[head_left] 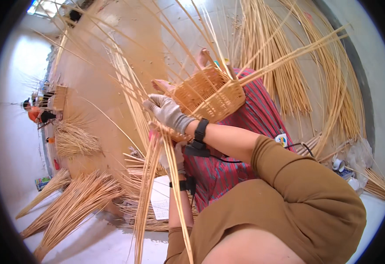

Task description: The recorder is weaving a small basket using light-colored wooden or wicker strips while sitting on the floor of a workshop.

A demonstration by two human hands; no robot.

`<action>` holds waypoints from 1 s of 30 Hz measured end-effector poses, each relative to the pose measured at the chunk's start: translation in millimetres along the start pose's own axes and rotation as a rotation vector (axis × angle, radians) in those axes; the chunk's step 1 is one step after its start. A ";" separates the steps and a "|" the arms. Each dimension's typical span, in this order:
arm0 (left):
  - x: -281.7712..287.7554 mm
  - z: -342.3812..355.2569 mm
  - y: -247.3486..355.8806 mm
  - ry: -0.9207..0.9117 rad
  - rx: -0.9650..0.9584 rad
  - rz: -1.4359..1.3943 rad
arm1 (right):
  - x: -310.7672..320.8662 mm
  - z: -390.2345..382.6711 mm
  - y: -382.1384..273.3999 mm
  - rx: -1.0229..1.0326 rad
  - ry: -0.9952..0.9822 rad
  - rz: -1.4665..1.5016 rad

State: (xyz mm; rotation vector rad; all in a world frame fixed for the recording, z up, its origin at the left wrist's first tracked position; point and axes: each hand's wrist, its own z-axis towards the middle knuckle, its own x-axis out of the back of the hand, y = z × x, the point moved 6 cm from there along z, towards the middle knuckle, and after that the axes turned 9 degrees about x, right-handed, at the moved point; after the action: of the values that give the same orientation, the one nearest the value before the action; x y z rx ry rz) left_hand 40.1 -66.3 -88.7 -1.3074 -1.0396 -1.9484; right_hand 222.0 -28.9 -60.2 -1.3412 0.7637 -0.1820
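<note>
A partly woven wicker basket point(214, 101) leans on my lap over a red striped cloth point(258, 110), with long loose canes fanning out from its rim. My right hand point(168, 110), in a grey-white glove, reaches across to the basket's left end. Its fingers are closed round canes at the rim there. Just below, my left hand point(175, 159), also gloved, is at the lower end of the basket. A bundle of hanging canes point(150, 176) passes in front of it and hides its fingers, so its grip cannot be made out.
Long canes point(276, 61) lie in thick bundles on the floor to the right. More cane bundles point(82, 198) rest at the lower left. A white paper sheet point(160, 198) lies beside my left forearm. Far left, a person in orange point(34, 114) sits near the wall.
</note>
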 end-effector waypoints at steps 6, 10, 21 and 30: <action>-10.5 7.3 -14.5 0.058 -0.013 -0.141 | -2.7 8.8 -84.6 0.605 0.043 -0.557; -32.3 8.8 -24.3 -0.132 0.031 -0.011 | 7.3 -9.6 -110.9 0.850 0.099 -0.200; 1.4 11.2 4.3 -0.178 0.064 -0.032 | 103.0 -82.7 -19.0 0.173 -0.051 0.310; -0.2 13.9 78.6 -0.168 0.334 -1.022 | 162.0 -91.8 -4.0 0.095 0.222 0.176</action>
State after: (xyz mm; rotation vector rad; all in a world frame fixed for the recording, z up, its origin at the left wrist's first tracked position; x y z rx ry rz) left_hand 109.2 -96.8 -63.1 -0.7942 -2.3217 -2.1628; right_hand 290.3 -190.4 -122.8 -1.1691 1.0436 -0.2266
